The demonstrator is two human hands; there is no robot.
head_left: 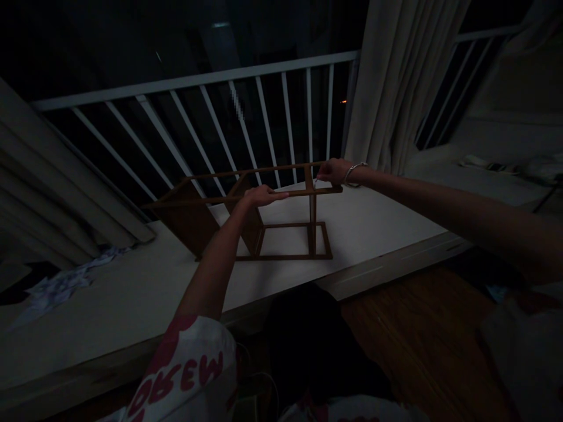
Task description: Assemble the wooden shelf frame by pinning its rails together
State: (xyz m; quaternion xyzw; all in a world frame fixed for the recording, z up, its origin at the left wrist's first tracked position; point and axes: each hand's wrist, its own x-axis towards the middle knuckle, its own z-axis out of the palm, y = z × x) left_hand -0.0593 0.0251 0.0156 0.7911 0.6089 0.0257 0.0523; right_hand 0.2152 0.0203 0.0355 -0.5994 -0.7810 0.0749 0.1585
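A brown wooden shelf unit (281,257) with slim rails and flat panels lies on its side on a white window ledge. My left hand (260,195) is laid over its upper near rail, holding it, with a finger stretched along the wood. At the right end of the frame, close to a crossbar, is my right hand (333,171), wearing a bracelet at the wrist. Its fingers are pinched together near the rail's inner side. A thin, pale thing seems to show at the fingertips, too small and dark to name.
Behind the shelf unit runs a white railing (264,70) before a dark window. Curtains (396,82) hang on both sides. Crumpled patterned cloth (65,284) lies on the ledge (132,299) at left. Wooden floor (409,328) shows below the ledge's edge. The room is dim.
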